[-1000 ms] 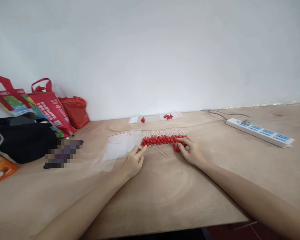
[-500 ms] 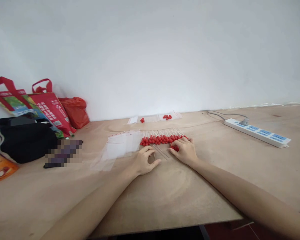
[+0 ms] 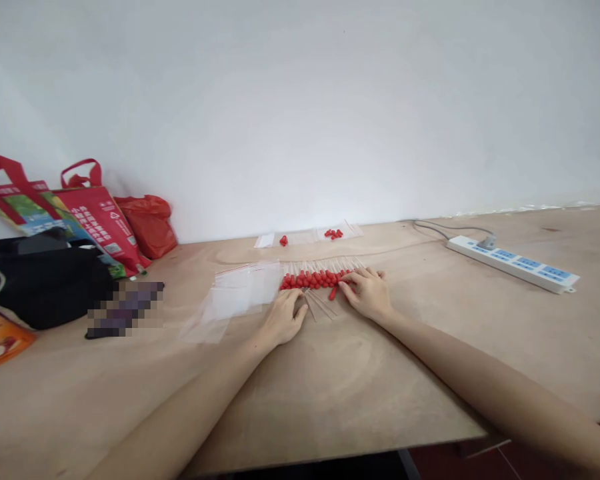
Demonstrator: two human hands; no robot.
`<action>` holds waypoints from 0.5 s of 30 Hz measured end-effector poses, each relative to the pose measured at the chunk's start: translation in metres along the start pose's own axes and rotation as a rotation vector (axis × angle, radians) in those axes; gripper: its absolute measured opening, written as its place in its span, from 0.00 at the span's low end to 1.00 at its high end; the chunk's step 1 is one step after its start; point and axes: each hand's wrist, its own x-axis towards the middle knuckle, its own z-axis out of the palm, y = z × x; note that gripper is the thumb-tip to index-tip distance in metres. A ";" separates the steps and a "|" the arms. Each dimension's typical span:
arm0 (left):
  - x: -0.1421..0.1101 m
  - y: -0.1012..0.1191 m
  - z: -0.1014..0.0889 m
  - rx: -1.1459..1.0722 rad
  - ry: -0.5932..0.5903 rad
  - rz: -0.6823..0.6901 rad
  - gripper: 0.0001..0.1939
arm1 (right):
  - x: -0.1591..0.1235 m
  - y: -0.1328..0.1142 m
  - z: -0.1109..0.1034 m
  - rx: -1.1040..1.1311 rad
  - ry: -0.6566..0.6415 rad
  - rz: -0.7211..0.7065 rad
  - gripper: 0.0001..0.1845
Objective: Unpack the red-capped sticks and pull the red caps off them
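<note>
A row of droppers with red rubber bulbs (image 3: 311,279) lies on the wooden table, their clear stems pointing toward the wall. My right hand (image 3: 366,292) covers the right end of this row. Its thumb and fingers are drawn together at a slanted red rubber bulb (image 3: 333,293), and the palm side is hidden. Just below the row's left part rests my left hand (image 3: 286,315), fingers bent and thumb apart. Several loose clear tubes (image 3: 323,305) fan out beside its fingertips. Overlapping clear zip bags (image 3: 240,287) are spread to the left of the row.
Along the wall lie flat bags (image 3: 300,237) with small red bulbs (image 3: 333,234) on them. A white power strip (image 3: 513,263) stands at right. Shopping bags (image 3: 100,220), a black bag (image 3: 55,280) and an orange pouch (image 3: 3,339) crowd the left.
My left thumb has come closer to its fingers. The red bulb under my right hand now shows left of the thumb, and the loose tubes are spread wider.
</note>
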 end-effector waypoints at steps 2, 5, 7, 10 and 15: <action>0.001 -0.001 0.000 -0.004 -0.012 0.021 0.07 | 0.009 -0.001 0.004 -0.020 -0.014 0.014 0.13; 0.002 -0.002 0.001 0.007 -0.022 0.040 0.09 | 0.021 -0.006 0.012 -0.046 -0.028 0.021 0.15; 0.002 -0.002 0.001 0.023 -0.032 0.026 0.11 | 0.026 -0.010 0.019 -0.066 -0.045 0.041 0.16; 0.003 -0.002 0.001 0.035 -0.059 0.011 0.12 | 0.029 -0.015 0.026 -0.085 -0.078 0.076 0.17; 0.003 -0.005 0.002 0.029 -0.050 0.027 0.13 | 0.027 -0.018 0.028 -0.092 -0.081 0.104 0.16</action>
